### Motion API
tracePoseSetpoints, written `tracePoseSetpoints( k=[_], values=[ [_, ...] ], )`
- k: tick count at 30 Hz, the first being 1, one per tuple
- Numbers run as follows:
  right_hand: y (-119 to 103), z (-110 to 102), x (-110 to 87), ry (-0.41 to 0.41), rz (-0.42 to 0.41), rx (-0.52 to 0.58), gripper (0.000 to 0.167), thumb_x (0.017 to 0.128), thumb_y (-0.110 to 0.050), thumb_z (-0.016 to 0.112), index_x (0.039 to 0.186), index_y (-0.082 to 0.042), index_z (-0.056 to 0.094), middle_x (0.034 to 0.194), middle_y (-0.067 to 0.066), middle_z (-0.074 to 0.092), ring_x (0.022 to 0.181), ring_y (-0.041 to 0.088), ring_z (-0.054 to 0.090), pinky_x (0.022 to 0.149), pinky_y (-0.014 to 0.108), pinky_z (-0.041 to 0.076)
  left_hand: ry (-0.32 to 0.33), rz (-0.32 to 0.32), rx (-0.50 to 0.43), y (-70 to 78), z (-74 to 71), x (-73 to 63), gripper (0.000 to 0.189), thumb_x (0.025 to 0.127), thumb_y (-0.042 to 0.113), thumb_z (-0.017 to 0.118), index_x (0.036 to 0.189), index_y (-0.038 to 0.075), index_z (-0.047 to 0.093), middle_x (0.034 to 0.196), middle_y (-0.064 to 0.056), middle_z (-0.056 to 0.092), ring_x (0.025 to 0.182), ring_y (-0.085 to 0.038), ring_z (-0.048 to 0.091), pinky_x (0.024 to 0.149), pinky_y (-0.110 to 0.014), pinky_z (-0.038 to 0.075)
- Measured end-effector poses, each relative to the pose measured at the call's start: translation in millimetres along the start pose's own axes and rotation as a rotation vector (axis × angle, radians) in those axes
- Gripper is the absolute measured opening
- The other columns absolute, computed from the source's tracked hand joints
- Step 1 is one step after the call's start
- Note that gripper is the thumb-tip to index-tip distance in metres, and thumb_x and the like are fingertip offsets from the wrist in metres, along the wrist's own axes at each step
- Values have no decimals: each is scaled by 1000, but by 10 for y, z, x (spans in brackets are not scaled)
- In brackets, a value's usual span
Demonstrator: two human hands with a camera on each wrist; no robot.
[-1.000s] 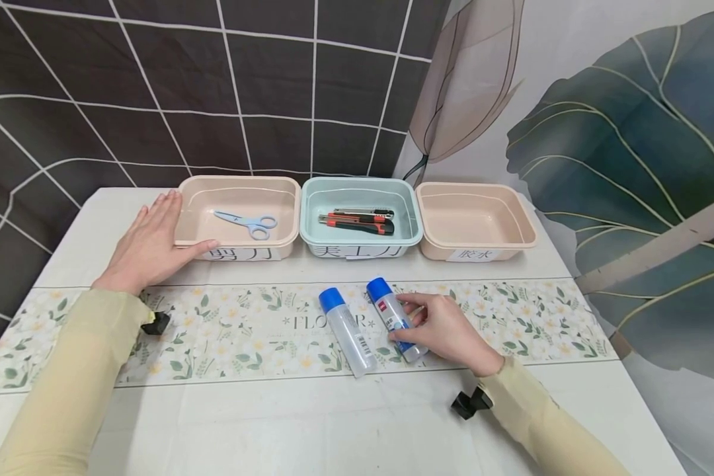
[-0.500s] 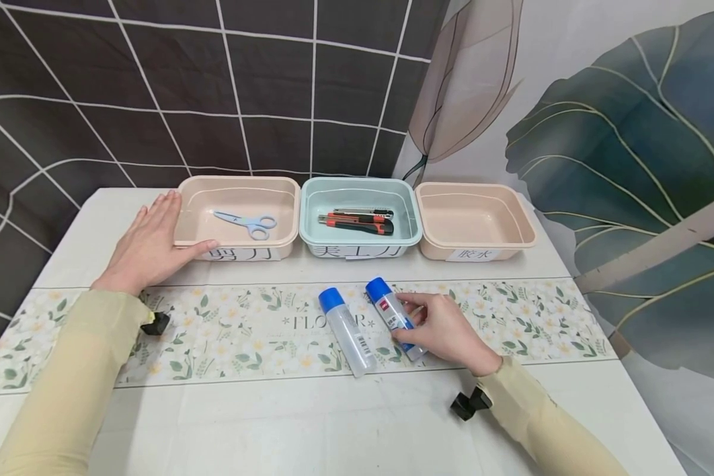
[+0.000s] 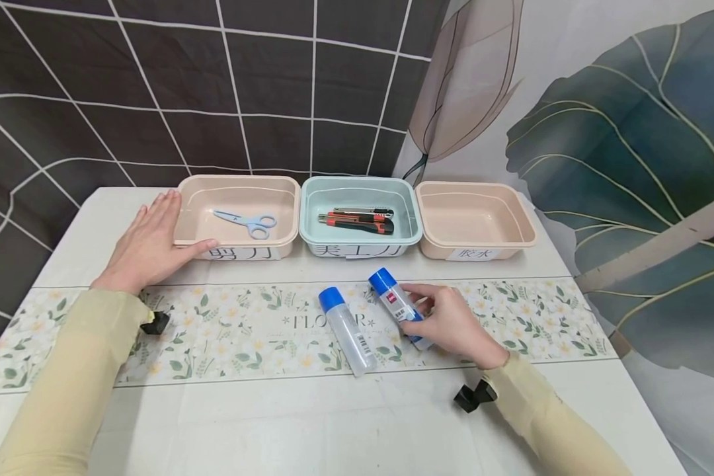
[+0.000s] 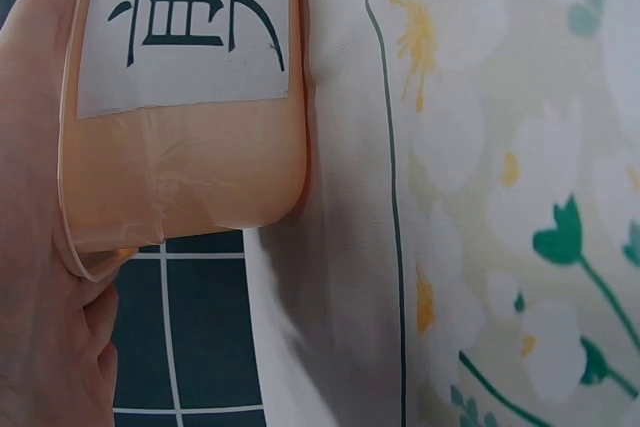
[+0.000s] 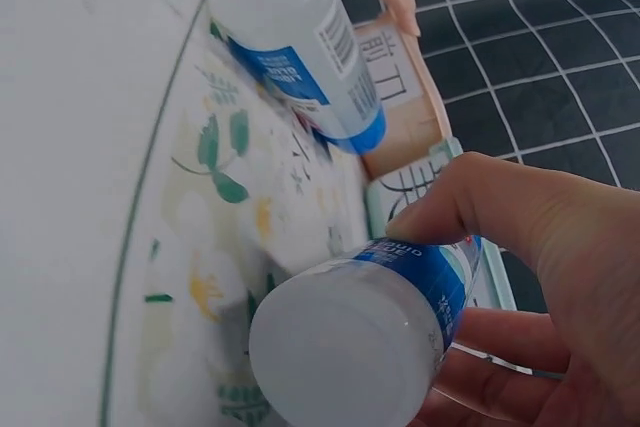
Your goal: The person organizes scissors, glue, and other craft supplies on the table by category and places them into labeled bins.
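Note:
My right hand (image 3: 455,324) pinches a clear glue bottle (image 3: 396,303) with a blue cap between thumb and fingers. In the right wrist view this bottle's base (image 5: 340,347) faces the camera, and it seems raised off the cloth. Left of it, a second clear glue bottle (image 3: 350,337) with a blue cap lies on the flowered strip. My left hand (image 3: 145,248) rests against the left corner of a pink bin (image 3: 285,252), its fingers straight along the side and its thumb on the front rim. Light blue scissors (image 3: 256,225) lie inside that bin.
A light blue bin (image 3: 327,248) with several utility knives (image 3: 359,223) stands in the middle of the row. Another pink bin (image 3: 440,250), with a paper label in front, stands at the right. Behind the table (image 3: 274,423) hangs a dark checked cloth (image 3: 268,79).
My right hand has closed more on the glue bottle and shifted it slightly away from me and to the right. My left hand and the other glue bottle have not moved.

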State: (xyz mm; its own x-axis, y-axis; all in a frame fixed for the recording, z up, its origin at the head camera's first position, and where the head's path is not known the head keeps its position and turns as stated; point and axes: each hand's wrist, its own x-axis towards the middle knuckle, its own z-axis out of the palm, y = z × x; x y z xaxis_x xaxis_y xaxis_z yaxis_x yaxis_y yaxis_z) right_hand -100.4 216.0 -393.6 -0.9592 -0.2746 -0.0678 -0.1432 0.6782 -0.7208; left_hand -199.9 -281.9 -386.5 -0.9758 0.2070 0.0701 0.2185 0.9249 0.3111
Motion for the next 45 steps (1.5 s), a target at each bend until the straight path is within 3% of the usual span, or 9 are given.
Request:
tracePoseSetpoints(
  k=[10, 20, 33, 36, 43, 45],
  values=[
    [8, -143, 34, 30, 12, -17, 65, 73, -9, 88, 134, -6, 67, 106, 5, 72, 87, 19, 67, 73, 35, 59, 0, 5, -2, 7, 0, 17, 115, 93, 71, 54, 160, -4, -1, 166, -25, 2, 154, -31, -5, 124, -47, -6],
    [-1, -307, 53, 72, -50, -22, 63, 74, -7, 88, 133, -6, 67, 110, 8, 72, 89, 20, 68, 77, 37, 60, -4, 4, -6, 12, 1, 12, 115, 93, 71, 54, 160, -4, -1, 167, -24, 1, 154, -32, -5, 124, -47, -6],
    [-71, -741, 108, 174, -51, -50, 61, 79, -2, 83, 137, -6, 65, 121, 14, 68, 98, 29, 67, 83, 47, 60, 3, 4, -2, -14, 2, 1, 116, 92, 71, 55, 160, -4, -1, 166, -25, 2, 154, -32, -4, 124, -47, -5],
    [-100, -874, 121, 205, -45, -65, 59, 80, -5, 83, 136, -8, 65, 121, 13, 68, 99, 28, 66, 84, 43, 60, 6, 6, -3, -15, 0, 2, 115, 92, 71, 55, 160, -4, -1, 166, -25, 3, 154, -31, -5, 124, -48, -5],
    [-173, -1212, 164, 266, -4, -93, 58, 84, -7, 82, 139, -12, 64, 126, 14, 65, 104, 31, 65, 76, 12, 52, -1, 2, -1, -9, 1, 4, 116, 92, 71, 55, 160, -4, -1, 167, -24, 1, 154, -31, -6, 124, -46, -6],
    [-193, -1308, 188, 272, -1, -110, 58, 85, -9, 83, 140, -13, 64, 126, 14, 65, 105, 32, 64, 75, 13, 51, 0, 2, 0, -9, 3, 4, 115, 92, 71, 54, 160, -4, -1, 167, -24, 1, 154, -31, -5, 124, -47, -6]
  ],
)
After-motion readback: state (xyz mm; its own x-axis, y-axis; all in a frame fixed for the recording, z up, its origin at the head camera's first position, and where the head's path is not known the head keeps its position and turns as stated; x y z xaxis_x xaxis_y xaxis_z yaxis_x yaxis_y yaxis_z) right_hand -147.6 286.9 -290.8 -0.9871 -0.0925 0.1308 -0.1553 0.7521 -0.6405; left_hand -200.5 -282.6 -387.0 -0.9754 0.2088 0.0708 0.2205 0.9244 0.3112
